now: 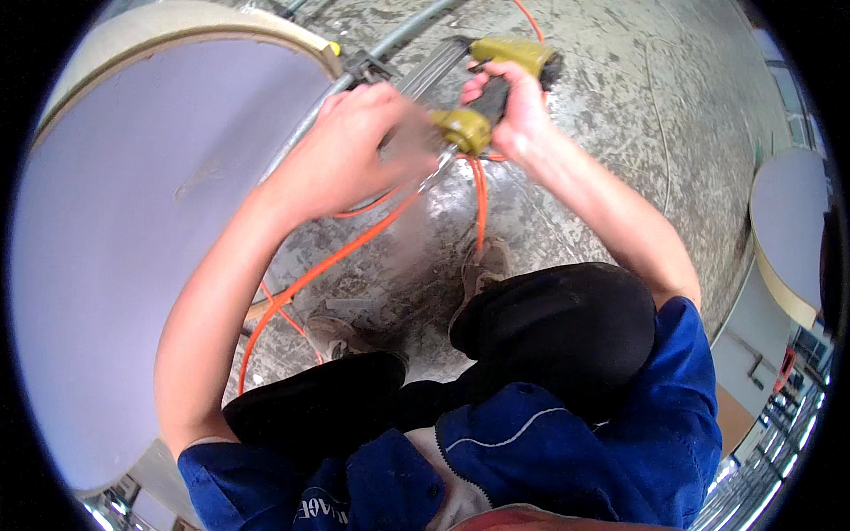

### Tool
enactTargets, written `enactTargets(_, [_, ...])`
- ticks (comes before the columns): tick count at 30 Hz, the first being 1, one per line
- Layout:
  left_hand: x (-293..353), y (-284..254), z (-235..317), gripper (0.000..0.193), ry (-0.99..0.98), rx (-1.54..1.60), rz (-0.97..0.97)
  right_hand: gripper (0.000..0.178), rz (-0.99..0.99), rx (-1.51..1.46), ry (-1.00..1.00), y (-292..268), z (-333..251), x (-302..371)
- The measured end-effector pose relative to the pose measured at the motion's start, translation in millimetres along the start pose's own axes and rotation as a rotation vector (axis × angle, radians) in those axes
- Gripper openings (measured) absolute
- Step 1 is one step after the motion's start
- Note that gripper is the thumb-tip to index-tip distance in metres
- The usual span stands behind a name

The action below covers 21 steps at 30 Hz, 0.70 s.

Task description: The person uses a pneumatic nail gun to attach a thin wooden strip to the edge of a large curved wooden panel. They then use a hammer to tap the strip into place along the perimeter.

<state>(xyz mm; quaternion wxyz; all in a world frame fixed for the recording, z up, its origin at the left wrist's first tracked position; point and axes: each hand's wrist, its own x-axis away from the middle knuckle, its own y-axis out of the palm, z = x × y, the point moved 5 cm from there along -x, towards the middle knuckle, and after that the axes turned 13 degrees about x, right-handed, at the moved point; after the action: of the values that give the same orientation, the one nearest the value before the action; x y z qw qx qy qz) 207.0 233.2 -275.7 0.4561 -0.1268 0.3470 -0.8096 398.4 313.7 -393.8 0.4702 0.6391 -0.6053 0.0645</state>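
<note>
Right hand (521, 108) clasps a yellow tool (512, 53) by its black handle (492, 96); left hand (365, 140) half-curled, hold too blurred to tell.

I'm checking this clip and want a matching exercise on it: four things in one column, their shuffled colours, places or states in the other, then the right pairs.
Things:
1. Pistol-grip tool
2. Hose
3. Large curved panel
4. Right hand

Descriptions:
A. Pale lilac, filling much of the picture's left side
B. Closed in a grip
C. Yellow-green with dark parts
D. Bright orange, running down toward the person's left

Right pairs: 1-C, 2-D, 3-A, 4-B
</note>
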Motion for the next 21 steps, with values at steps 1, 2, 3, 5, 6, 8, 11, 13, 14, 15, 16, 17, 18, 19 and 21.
enactTargets(1, [3,5,0,0.044,-0.030,0.053,-0.031,0.016,-0.014,-0.035,0.042,1,12,1])
enactTargets(2, [1,9,1,0.047,-0.052,0.108,-0.060,0.016,0.007,-0.042,0.033,0,12,-1])
enactTargets(3, [2,15,2,0.049,-0.082,0.162,-0.094,0.016,0.026,-0.053,0.031,-2,16,-2])
enactTargets(5, [4,20,1,0.049,-0.190,0.152,-0.088,0.016,-0.042,-0.088,0.105,1,22,-7])
enactTargets(6, [1,27,-3,0.047,-0.327,0.232,-0.152,0.016,0.030,-0.029,0.058,0,19,-4])
enactTargets(8, [4,30,-10,0.044,-0.523,0.321,-0.188,0.016,0.097,-0.083,0.119,6,30,-16])
enactTargets(11, [43,13,-33,0.041,-0.641,0.362,-0.096,0.017,0.121,-0.015,0.230,24,59,-32])
enactTargets(13, [92,7,-49,0.039,-0.663,0.363,-0.037,0.015,0.069,0.168,0.450,51,80,-29])
enactTargets(14, [120,4,-47,0.037,-0.734,0.341,-0.083,0.012,0.002,0.190,0.456,61,86,-29])
enactTargets(15, [146,1,-43,0.035,-0.783,0.337,-0.060,0.011,0.029,0.328,0.489,62,89,-23])
enactTargets(16, [168,2,-36,0.034,-0.826,0.341,-0.040,0.010,0.002,0.338,0.547,46,94,-29])
enactTargets(17, [198,4,-24,0.033,-0.879,0.359,-0.016,0.008,0.002,0.478,0.554,41,91,-26])
enactTargets(18, [232,-1,-10,0.030,-0.928,0.393,0.248,0.011,0.019,0.499,0.573,26,87,-29])
enactTargets(19, [271,-14,-2,0.029,-0.943,0.401,0.516,0.009,-0.108,0.474,0.593,17,83,-49])
enactTargets(21, [355,16,49,0.024,-1.018,0.400,1.053,0.014,-0.090,0.694,0.511,23,91,-28])
